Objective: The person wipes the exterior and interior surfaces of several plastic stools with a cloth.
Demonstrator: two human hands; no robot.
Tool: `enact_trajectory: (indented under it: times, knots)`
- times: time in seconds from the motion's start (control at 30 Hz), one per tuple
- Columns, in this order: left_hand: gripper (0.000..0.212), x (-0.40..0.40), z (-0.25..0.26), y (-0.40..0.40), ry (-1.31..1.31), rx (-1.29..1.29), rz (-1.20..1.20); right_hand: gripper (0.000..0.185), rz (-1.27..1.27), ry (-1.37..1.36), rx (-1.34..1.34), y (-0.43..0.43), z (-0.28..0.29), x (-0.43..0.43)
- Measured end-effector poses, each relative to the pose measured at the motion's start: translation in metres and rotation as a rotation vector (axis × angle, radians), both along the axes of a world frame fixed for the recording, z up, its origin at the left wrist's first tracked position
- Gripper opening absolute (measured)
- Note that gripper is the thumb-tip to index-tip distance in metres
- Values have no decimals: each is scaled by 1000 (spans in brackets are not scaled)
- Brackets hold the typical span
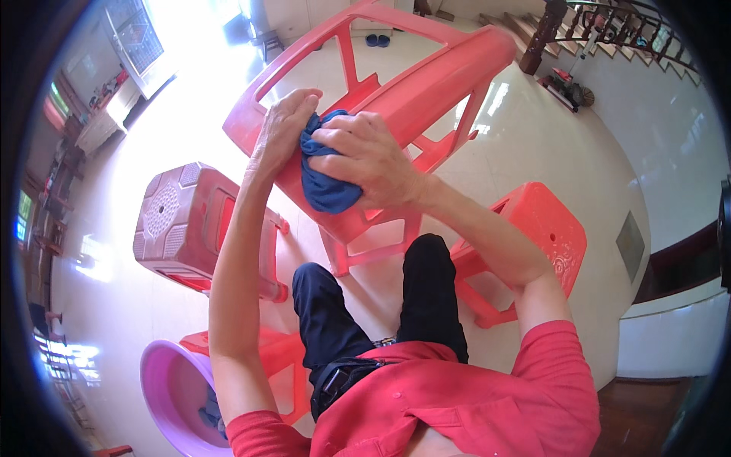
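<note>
Directly before me a large red plastic stool (411,103) is tilted, its legs and open frames reaching away from me. A bunched blue cloth (328,183) is in my right hand (371,160), pressed against the near part of the stool. My left hand (285,123) is on the stool's left side, just beside the cloth. Its fingers curl over the plastic edge, and the fingertips are partly hidden. Both forearms stretch forward over my knees.
A brownish-red stool (188,223) stands at left, a red stool (537,228) at right. Lower left, a purple basin (151,388) with dark cloth inside adjoins another red stool (285,354). Farther off are blue slippers (377,40) and a staircase with wooden railing (539,37).
</note>
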State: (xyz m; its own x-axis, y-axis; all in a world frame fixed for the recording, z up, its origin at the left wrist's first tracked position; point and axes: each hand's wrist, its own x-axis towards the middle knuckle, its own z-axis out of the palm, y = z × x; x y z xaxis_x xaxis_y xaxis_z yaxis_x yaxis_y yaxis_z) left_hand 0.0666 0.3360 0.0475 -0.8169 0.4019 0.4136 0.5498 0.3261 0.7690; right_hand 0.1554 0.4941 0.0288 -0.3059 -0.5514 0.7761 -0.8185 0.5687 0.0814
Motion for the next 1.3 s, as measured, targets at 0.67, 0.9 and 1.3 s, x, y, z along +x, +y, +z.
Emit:
enact_trajectory:
  times: [0.67, 0.9, 1.3]
  knots:
    - [37, 2, 2, -3, -235, -184, -98, 50, -379, 173, -567, 8, -94, -6]
    - [44, 8, 2, 17, -4, -233, -100, 10, -359, 388, 46, -61, -128, 24]
    - [48, 5, -4, 8, -22, -270, -28, 13, -318, 252, 303, -48, -173, 29]
